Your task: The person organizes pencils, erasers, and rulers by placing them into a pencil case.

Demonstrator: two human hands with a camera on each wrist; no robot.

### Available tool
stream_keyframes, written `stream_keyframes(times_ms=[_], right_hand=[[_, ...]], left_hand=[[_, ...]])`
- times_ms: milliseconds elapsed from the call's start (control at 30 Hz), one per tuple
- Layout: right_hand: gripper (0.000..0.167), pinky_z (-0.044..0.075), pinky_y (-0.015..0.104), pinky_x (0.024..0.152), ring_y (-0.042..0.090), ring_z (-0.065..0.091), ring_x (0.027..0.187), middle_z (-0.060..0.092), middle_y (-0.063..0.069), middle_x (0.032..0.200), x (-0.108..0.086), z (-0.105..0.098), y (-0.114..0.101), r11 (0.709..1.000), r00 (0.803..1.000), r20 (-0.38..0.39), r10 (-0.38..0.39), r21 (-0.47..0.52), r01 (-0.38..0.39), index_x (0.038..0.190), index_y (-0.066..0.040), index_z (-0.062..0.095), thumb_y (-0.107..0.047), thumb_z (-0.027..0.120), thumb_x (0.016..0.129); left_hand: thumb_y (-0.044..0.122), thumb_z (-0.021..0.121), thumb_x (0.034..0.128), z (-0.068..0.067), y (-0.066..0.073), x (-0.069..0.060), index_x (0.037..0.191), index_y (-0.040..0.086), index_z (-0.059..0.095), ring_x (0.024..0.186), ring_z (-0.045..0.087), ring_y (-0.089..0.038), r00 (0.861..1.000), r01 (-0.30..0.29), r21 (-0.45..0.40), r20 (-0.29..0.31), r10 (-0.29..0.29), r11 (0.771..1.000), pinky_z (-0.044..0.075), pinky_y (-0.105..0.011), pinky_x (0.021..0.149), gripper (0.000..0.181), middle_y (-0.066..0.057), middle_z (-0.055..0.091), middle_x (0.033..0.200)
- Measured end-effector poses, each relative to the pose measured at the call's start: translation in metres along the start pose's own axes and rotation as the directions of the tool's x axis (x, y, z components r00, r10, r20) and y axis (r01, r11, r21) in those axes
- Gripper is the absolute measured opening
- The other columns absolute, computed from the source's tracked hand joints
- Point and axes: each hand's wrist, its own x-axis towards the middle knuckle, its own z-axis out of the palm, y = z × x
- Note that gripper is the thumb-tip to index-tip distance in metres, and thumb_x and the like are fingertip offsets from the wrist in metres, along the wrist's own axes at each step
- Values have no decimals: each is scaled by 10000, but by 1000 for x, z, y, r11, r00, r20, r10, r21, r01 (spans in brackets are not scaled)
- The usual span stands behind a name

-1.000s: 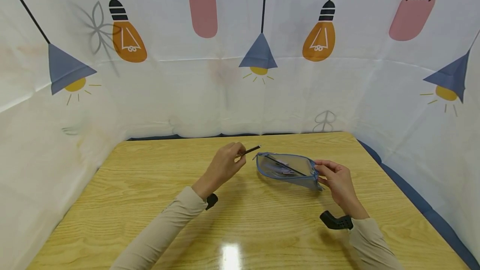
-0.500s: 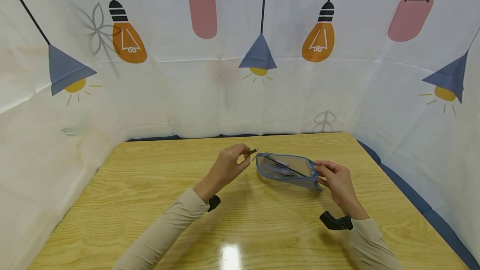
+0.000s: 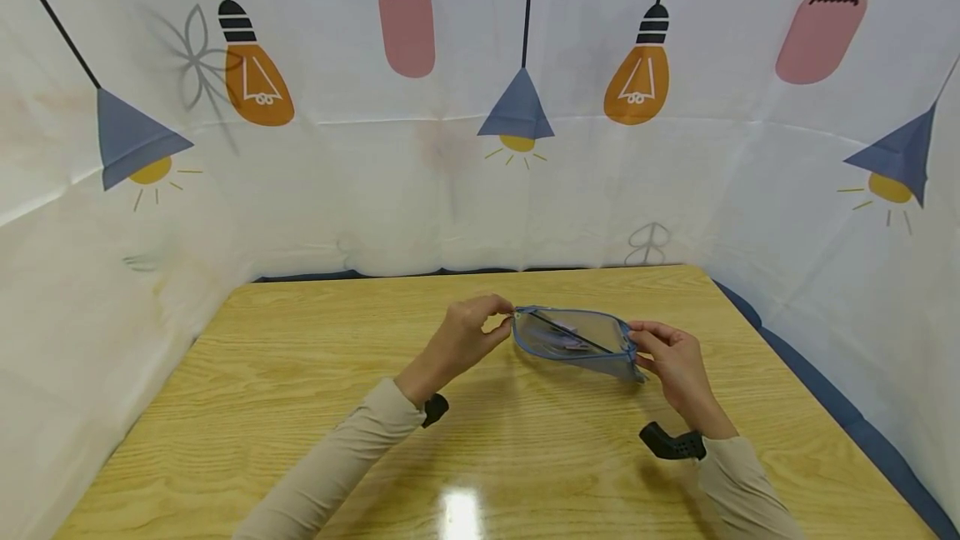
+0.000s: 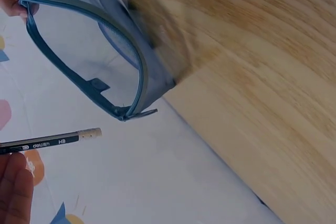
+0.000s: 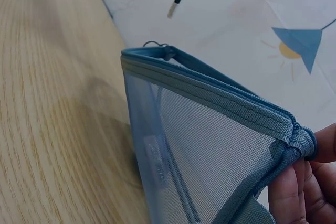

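Note:
A blue mesh zip pouch (image 3: 600, 363) is held up over the table, its mouth unzipped and wide. My right hand (image 3: 675, 361) pinches its right end by the zip; in the right wrist view, fingers (image 5: 286, 195) grip that corner. My left hand (image 3: 465, 332) is at the pouch's left end and pinches a black pencil (image 4: 47, 142) marked HB, eraser end toward the pouch mouth. The left wrist view has the eraser apart from the rim; in the head view the pencil is hardly visible. Through the mesh show a thin dark stick (image 3: 562, 327) and a small pale item (image 5: 155, 161).
The wooden table (image 3: 300, 407) lies beneath both hands. A white curtain (image 3: 360, 190) printed with lamps stands behind the table's back edge and along both sides. Each wrist wears a black camera mount (image 3: 671, 442).
My left hand has moved right with the pencil, up to the pouch's left end. The pencil has gone from plain sight in the head view. The right hand and pouch have stayed put.

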Motion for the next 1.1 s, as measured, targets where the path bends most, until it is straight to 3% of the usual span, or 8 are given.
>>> stream_keyframes(times_ms=[200,400,633,933,1100], right_hand=[[95,546,228,629,87,664,713,693,-26,809,1,0,-1,1000,1000,-3,7,-2,-7,953,-56,738,-91,653,933],[129,546,229,626,84,659,717,691,-26,804,0,0,-1,1000,1000,-7,11,0,-11,988,-1,725,-95,660,929],[142,547,230,628,85,658,722,689,-26,811,0,1,0,1000,1000,-8,17,1,-17,1004,5,722,-99,660,929],[144,543,220,626,85,663,720,692,-26,820,-1,0,0,1000,1000,5,9,9,-9,1008,12,718,-94,655,932],[115,545,225,629,86,661,724,691,-22,820,-1,1,0,1000,1000,3,10,3,-10,981,-23,729,-96,654,933]], left_hand=[[-82,720,811,7,2,-1,954,14,663,774,671,-145,1000,-12,-22,11,13,1000,511,-189,674,182,-85,698,895],[-61,725,819,13,4,-1,959,15,664,773,671,-142,999,-40,-16,23,40,999,507,-175,688,171,-74,697,881],[-50,733,815,20,5,-1,942,17,667,733,653,-157,994,-103,45,39,101,994,498,-200,652,157,-56,689,840],[-37,760,799,30,3,-1,920,42,693,703,633,-149,991,-114,77,77,108,990,478,-216,603,160,-41,665,820],[-14,747,814,34,2,0,906,57,709,724,627,-123,988,-139,150,86,127,979,487,-194,615,123,-26,661,820]])
